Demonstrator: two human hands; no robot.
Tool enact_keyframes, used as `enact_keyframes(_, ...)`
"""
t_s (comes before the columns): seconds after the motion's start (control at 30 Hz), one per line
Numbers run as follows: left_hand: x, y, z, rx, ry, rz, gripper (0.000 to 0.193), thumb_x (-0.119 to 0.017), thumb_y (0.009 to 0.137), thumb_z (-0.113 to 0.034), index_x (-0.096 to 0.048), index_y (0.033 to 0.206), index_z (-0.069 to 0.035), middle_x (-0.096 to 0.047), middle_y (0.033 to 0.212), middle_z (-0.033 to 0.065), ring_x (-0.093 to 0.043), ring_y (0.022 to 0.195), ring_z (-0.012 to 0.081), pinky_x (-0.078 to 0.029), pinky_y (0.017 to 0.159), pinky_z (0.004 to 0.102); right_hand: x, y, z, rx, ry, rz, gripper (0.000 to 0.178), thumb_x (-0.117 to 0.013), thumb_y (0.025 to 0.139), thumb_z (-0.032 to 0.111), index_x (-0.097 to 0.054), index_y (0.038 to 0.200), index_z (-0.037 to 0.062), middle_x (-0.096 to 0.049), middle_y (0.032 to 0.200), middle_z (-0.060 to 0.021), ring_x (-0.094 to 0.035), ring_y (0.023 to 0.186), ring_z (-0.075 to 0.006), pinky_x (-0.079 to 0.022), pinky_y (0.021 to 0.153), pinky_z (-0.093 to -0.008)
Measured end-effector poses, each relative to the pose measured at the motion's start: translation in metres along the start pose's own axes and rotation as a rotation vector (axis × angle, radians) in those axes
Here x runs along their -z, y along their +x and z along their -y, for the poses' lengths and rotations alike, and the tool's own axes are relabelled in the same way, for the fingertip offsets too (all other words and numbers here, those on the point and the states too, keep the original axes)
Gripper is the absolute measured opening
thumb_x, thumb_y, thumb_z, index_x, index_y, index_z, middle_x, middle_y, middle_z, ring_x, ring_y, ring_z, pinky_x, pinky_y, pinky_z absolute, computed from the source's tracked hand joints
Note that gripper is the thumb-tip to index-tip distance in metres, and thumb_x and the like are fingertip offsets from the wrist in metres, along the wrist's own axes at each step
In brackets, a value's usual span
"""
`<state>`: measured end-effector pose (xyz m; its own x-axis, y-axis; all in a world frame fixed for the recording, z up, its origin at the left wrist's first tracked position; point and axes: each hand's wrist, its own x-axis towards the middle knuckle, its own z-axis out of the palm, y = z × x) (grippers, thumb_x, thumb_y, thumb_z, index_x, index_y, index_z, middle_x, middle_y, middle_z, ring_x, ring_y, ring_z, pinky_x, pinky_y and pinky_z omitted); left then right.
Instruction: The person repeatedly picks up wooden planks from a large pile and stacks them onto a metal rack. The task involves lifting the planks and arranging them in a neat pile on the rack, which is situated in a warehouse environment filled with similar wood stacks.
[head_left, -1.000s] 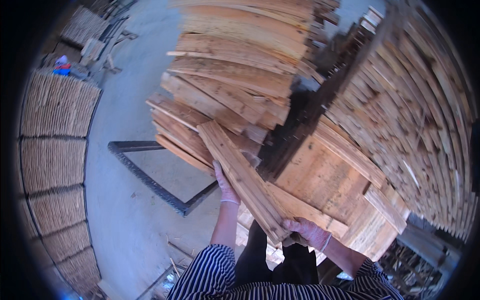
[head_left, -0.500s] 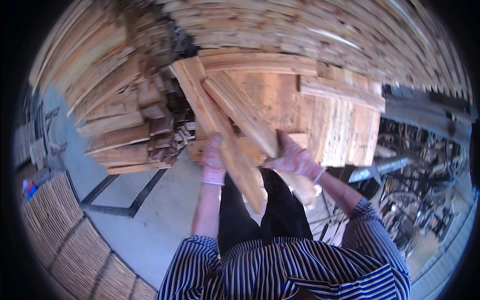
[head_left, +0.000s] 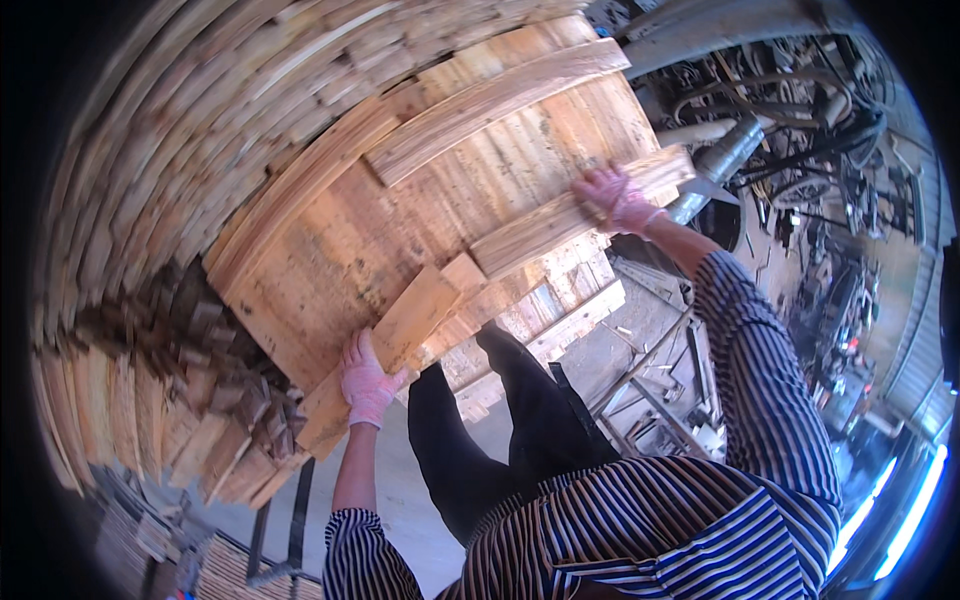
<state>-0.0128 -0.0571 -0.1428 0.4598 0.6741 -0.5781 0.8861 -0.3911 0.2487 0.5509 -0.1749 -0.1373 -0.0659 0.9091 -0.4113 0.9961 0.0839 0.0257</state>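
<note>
A broad layer of side-by-side boards (head_left: 420,220) forms the top of a wood stack in front of me. My left hand (head_left: 368,382), in a pink-and-white glove, grips a short wooden plank (head_left: 415,318) at the stack's near left edge. Farther right, my right hand (head_left: 617,200), gloved alike, has its fingers over a second plank (head_left: 535,232), which lies along the near edge. The two planks nearly meet end to end. Two more planks run along the far edge: a long one (head_left: 500,105) and a darker one (head_left: 310,195) to its left.
Tall rows of stacked boards (head_left: 200,130) rise behind the stack. Shorter wood pieces (head_left: 215,400) are heaped at the left, above a dark metal frame (head_left: 300,510). A metal pipe (head_left: 725,165) and tangled scrap lie to the right. Thin rods lie on the floor below.
My view has turned toward the right. The two slanting planks in my hands have come down along the stack's near edge, and my hands have spread apart.
</note>
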Motion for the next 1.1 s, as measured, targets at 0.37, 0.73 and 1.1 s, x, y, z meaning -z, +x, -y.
enact_keyframes(0.37,-0.036,0.002,-0.022,0.062,0.086,-0.031,0.117,-0.093,0.06,-0.038,-0.031,0.153,-0.004,-0.046,0.148,0.0239,-0.041,0.14,0.0417,-0.03,0.12,0.053,-0.061,-0.01,0.004,-0.101,0.032,-0.219,0.039,-0.061,0.088,0.022,-0.057,0.127,0.0209,-0.058,0.12,-0.0067,-0.058,0.113,-0.0275,-0.045,0.096,-0.0507)
enact_keyframes(0.73,0.079,0.026,-0.069,-0.008,-0.255,0.25,0.114,-0.092,0.063,-0.049,-0.039,0.149,0.003,-0.055,0.142,0.0289,-0.055,0.132,0.0395,-0.044,0.112,0.0452,0.026,-0.002,0.047,-0.081,0.269,-0.086,0.107,-0.091,0.066,0.035,-0.037,0.155,0.0139,-0.043,0.148,-0.0261,-0.046,0.134,-0.0421,-0.037,0.111,-0.0569)
enact_keyframes(1.1,0.066,0.116,-0.224,-0.067,-1.356,0.286,0.082,-0.064,0.089,-0.07,-0.057,0.14,-0.007,-0.064,0.131,0.0213,-0.06,0.125,0.0315,-0.047,0.105,0.0387,0.065,0.01,0.248,-0.411,2.078,-0.419,0.086,-0.073,0.096,0.025,-0.022,0.165,0.0126,-0.052,0.145,-0.01,-0.06,0.117,-0.021,-0.052,0.098,-0.0333)
